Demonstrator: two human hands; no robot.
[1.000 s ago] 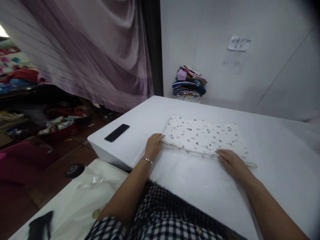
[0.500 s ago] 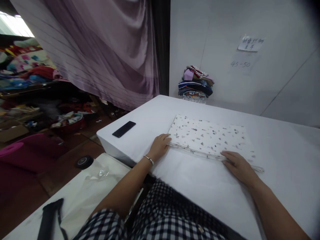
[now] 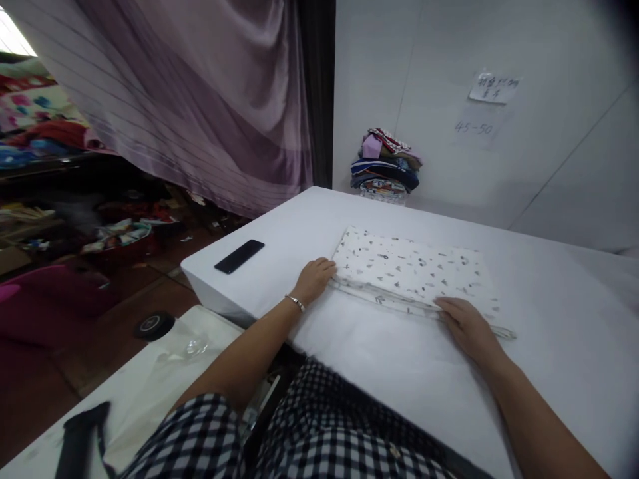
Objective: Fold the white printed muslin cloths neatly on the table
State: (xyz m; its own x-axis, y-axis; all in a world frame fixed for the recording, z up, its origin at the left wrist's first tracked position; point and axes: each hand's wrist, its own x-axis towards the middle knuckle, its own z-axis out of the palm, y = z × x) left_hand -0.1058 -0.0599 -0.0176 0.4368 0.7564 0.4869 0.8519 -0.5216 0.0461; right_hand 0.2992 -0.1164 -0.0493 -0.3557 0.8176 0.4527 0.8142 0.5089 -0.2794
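Note:
A folded white cloth with small dark prints lies flat on the white table. My left hand rests at the cloth's near left corner, fingers curled on its edge. A thin bracelet circles that wrist. My right hand lies palm down on the cloth's near right edge, fingers stretched flat. Neither hand lifts the cloth.
A black phone lies near the table's left corner. A stack of folded fabrics sits against the back wall. A purple curtain hangs at left, with cluttered floor below. A lower white surface with a black item stands near left.
Both hands stay on the cloth's near edge; only the camera view has shifted slightly. The cloth has not visibly moved.

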